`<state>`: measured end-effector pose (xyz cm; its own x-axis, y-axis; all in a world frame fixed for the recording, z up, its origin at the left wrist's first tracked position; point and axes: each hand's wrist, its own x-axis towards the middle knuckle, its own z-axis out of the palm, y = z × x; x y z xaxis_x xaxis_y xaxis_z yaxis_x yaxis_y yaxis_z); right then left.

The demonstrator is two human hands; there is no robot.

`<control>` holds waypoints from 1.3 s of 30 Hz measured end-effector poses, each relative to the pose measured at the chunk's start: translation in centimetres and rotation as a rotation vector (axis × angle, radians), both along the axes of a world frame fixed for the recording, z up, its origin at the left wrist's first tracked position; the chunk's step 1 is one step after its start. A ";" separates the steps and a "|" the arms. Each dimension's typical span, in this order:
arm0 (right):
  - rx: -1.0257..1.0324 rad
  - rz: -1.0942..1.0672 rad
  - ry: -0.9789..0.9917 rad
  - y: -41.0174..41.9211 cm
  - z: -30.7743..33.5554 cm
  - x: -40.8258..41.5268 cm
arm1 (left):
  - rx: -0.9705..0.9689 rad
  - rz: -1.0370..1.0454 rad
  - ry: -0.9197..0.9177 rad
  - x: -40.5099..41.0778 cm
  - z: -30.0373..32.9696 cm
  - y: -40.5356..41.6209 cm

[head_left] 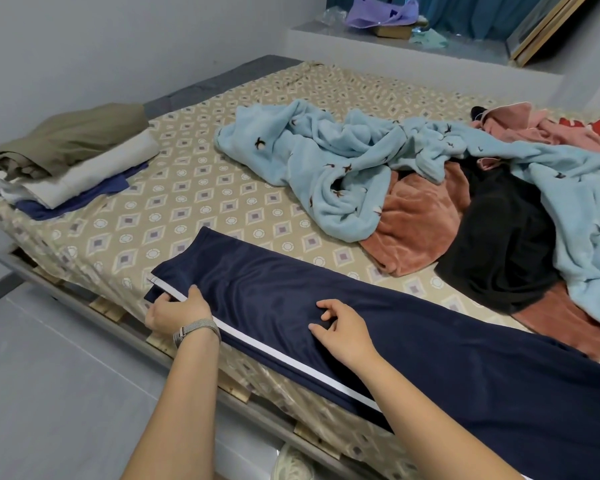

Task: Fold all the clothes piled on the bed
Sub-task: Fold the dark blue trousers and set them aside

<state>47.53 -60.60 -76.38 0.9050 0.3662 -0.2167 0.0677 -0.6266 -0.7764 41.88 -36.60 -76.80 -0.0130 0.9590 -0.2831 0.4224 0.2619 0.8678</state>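
Navy trousers (413, 341) with a white side stripe lie stretched along the near edge of the bed (187, 188). My left hand (177, 311) grips the trousers' hem end at the stripe, thumb under the cloth. My right hand (340, 323) rests on the leg further right, its fingers pinching a small fold of fabric. An unfolded heap lies at the right: a light blue fleece garment (326, 168), a rust-coloured fleece (409, 220), a black garment (503, 237) and a pink one (520, 129). A folded stack (70, 157) of olive, white and blue clothes sits at the bed's left corner.
The bed's patterned sheet is bare between the stack and the heap. A grey wall runs behind the bed. A raised ledge (395, 43) at the back holds a purple bag and clutter. A shoe (291, 462) lies on the floor by the bed frame.
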 end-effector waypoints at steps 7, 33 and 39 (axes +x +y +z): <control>-0.222 0.060 -0.200 -0.1 0.1 -1.1 | -0.139 0.138 -0.193 -0.4 0.4 -0.3; 0.980 -0.392 0.857 -14.4 7.4 2.8 | 0.265 -1.335 -0.457 2.2 7.5 -26.2; 0.755 -0.457 0.736 -22.2 8.7 3.1 | 0.310 -1.601 -0.388 0.7 5.3 -34.6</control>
